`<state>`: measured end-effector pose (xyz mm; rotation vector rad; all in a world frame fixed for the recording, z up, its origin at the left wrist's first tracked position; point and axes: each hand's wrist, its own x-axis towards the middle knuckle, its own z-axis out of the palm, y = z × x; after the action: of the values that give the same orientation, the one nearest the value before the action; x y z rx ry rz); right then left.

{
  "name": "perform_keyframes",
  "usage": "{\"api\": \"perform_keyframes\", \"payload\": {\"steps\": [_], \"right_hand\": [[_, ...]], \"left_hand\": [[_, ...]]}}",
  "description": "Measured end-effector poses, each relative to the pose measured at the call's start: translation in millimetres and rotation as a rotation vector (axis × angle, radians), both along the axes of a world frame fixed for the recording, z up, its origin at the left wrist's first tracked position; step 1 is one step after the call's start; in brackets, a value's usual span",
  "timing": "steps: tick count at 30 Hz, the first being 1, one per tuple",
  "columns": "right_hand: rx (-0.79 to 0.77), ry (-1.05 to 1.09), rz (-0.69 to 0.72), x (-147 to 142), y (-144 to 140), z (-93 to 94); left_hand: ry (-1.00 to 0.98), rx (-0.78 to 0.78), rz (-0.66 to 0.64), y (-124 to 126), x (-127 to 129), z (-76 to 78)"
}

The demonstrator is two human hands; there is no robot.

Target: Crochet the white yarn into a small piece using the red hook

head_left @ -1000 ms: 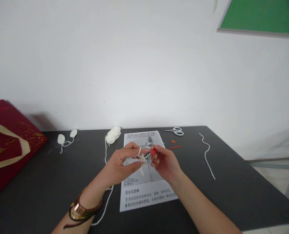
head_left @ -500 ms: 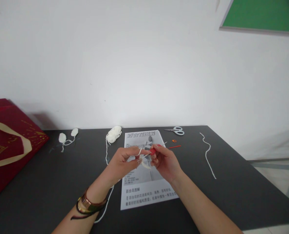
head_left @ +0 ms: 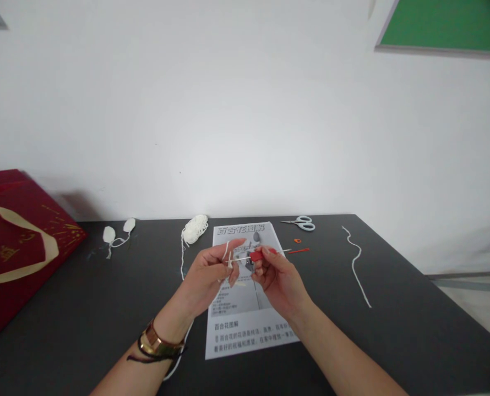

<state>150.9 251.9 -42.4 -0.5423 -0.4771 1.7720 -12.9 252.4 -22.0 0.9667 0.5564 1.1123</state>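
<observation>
A dark red gift bag (head_left: 17, 247) with a cream ribbon handle lies at the left edge of the dark desk (head_left: 414, 324); what is inside it cannot be seen.

Both hands are raised over a printed instruction sheet (head_left: 245, 324) near the middle of the desk. The left hand (head_left: 210, 272) has its fingers curled in, thumb and fingertips pinching a small piece of white crochet work (head_left: 229, 264), with a strand of white yarn (head_left: 182, 258) looped over the raised index finger. From that hand the yarn runs back along the desk to a small white skein (head_left: 194, 229) lying just left of the sheet's top corner. The right hand (head_left: 278, 278) is closed on the red grip of a crochet hook (head_left: 256, 254), thumb and fingers pinched on it; the thin metal shaft points left and reaches into the crochet work, while its other end sticks out to the right. A gold bangle (head_left: 158, 345) and dark cords sit on the left wrist.

Behind the sheet lie scissors (head_left: 303, 223) with pale handles, a small orange ring (head_left: 297, 241) and a thin orange stick (head_left: 299, 251). A loose length of white yarn (head_left: 355, 264) snakes over the right part of the desk. Two small white crocheted pieces (head_left: 116, 231), joined by a thread, lie at the back left.
</observation>
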Motion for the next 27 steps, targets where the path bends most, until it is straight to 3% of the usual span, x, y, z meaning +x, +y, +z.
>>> {"api": "perform_keyframes", "payload": {"steps": [10,19,23,27], "right_hand": [[0.043,0.024,-0.027,2,-5,5.0],[0.158,-0.091,-0.093,2,-7,10.8],[0.286,-0.259,-0.195,2,-13,15.2],[0.587,-0.577,-0.406,2,-24,17.1]], "left_hand": [[-0.003,0.12,-0.031,0,-5,0.6],[-0.002,0.213,0.0,2,-8,0.0],[0.077,0.245,0.025,2,-10,-3.9],[0.09,0.255,0.088,3,-8,-4.7]]}}
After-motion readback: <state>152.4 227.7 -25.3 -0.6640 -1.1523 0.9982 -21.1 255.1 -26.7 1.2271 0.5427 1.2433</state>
